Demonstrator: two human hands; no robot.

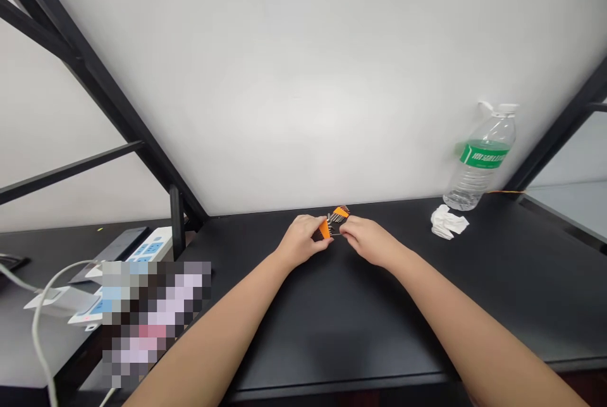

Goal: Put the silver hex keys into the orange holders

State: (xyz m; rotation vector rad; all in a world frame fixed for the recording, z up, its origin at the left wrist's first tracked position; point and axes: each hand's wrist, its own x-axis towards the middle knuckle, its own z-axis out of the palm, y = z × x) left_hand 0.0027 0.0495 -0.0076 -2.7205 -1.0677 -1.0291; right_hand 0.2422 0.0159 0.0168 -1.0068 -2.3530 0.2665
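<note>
Left hand point(301, 240) pinches nearer orange holder point(324, 229); right hand point(366, 239) pinches rod point(337, 234), long axis crosswise, pointing left toward holder.

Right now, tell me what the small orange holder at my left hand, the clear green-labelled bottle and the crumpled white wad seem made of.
Orange holder: probably plastic, fairly matte, from its flat, even colour.
Bottle: likely thin plastic, glossy and see-through, with moulded ribs.
White wad: perhaps matte paper tissue, from its soft folds; cloth is possible.
</note>
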